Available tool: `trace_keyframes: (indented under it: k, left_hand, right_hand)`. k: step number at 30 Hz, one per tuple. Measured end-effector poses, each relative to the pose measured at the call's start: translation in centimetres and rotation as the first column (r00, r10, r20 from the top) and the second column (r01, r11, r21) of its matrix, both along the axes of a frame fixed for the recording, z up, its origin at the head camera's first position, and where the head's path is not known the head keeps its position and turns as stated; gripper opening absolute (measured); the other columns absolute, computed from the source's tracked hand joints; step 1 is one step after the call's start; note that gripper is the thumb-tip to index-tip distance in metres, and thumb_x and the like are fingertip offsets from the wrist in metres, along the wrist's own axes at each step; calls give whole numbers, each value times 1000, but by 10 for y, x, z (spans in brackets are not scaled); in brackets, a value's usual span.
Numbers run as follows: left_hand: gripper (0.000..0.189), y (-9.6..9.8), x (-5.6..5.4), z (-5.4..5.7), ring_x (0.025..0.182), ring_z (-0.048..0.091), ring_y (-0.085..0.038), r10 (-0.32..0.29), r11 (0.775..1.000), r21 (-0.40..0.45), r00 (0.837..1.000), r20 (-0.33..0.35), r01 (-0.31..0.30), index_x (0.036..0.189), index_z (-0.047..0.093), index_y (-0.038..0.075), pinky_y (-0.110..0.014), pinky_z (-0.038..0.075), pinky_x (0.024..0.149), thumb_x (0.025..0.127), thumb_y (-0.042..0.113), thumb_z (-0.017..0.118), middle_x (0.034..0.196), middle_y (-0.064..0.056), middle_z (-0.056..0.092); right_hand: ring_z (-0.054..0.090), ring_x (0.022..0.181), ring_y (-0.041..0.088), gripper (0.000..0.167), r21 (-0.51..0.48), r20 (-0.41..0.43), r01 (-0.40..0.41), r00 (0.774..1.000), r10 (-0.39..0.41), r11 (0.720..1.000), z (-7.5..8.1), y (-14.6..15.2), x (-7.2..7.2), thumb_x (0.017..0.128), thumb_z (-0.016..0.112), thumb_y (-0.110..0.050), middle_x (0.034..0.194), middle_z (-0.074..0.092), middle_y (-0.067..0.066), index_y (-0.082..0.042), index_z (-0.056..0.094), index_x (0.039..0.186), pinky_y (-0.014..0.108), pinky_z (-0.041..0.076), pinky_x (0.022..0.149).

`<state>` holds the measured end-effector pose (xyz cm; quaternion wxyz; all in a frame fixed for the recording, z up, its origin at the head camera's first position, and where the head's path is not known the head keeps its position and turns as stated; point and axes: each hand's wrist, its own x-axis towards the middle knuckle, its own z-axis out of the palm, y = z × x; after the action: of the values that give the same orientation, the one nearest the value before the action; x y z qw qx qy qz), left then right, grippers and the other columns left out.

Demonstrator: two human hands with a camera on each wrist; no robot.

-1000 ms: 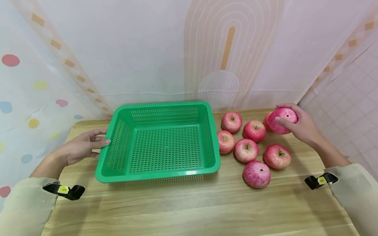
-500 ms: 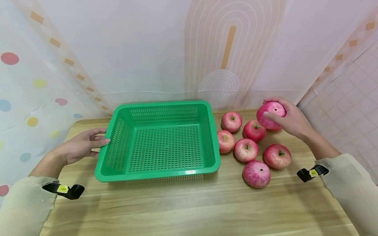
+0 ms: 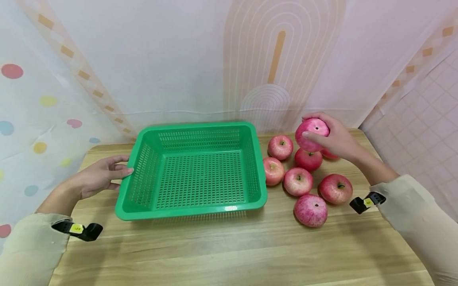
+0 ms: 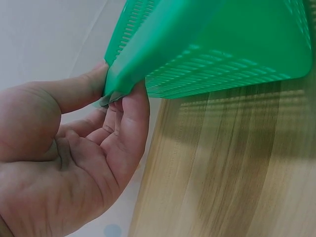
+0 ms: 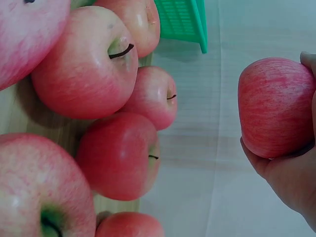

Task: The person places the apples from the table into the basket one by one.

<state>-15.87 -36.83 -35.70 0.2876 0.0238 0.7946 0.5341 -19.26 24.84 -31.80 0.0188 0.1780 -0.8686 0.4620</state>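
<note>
My left hand (image 3: 103,176) pinches the left rim of a green plastic basket (image 3: 191,215) with slotted walls and floor. In the left wrist view the thumb (image 4: 81,89) lies on one side of that rim and the fingers curl under the other. Nothing lies inside the basket. At the right, my right hand (image 3: 336,137) grips a pink-red apple (image 3: 310,133), held up above the apples on the table. The right wrist view shows the gripped apple (image 5: 276,106) at its right edge, raised beside the others, with the hand partly cut off.
Several apples stand on the wooden table (image 3: 214,254) right of the basket: a red apple (image 3: 308,161) below the raised one, a streaked pink apple (image 3: 310,211) nearest the front, and a pale one (image 3: 273,171) against the basket. A patterned wall covering (image 3: 179,71) rises behind.
My right hand has carried the gripped apple leftward and slightly up, from the far right to above the red apple, uncovering another apple behind. My left hand and the basket have stayed put.
</note>
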Motion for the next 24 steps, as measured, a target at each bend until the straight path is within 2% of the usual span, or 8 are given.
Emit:
trace_keyframes:
  k: [7,14,19,24]
  left_hand:
    - [42,-2,-1,-3,95,71,-19,-11,999,31,1000,-5,11,146,31,4,-41,61,80,110,12,49,111,-2,67]
    - [57,-3,-2,-3,98,69,-18,-16,1000,14,1000,8,16,154,16,-3,-41,60,82,110,14,48,115,-1,64]
    - [62,-1,-3,-3,97,69,-17,-9,1000,4,1000,16,9,156,11,-5,-41,60,82,110,15,48,115,0,63]
    - [65,-1,-5,-3,97,68,-16,1,1000,-10,1000,21,-1,157,8,-5,-40,59,82,110,16,49,116,1,61]
  right_hand:
    - [60,103,11,41,19,18,3,1000,-4,1000,7,-16,-6,97,70,-15,130,61,11,-8,59,135,17,52,82]
    - [61,106,19,43,-5,68,-33,997,34,999,12,-36,-15,97,71,-21,129,60,9,-11,57,137,21,54,84]
    - [61,107,21,47,-6,127,-55,990,55,998,15,-51,-18,97,72,-29,129,59,6,-16,56,139,28,55,88]
    - [62,108,21,50,20,141,-98,986,94,995,14,-65,-22,96,73,-34,130,60,4,-18,55,140,37,54,94]
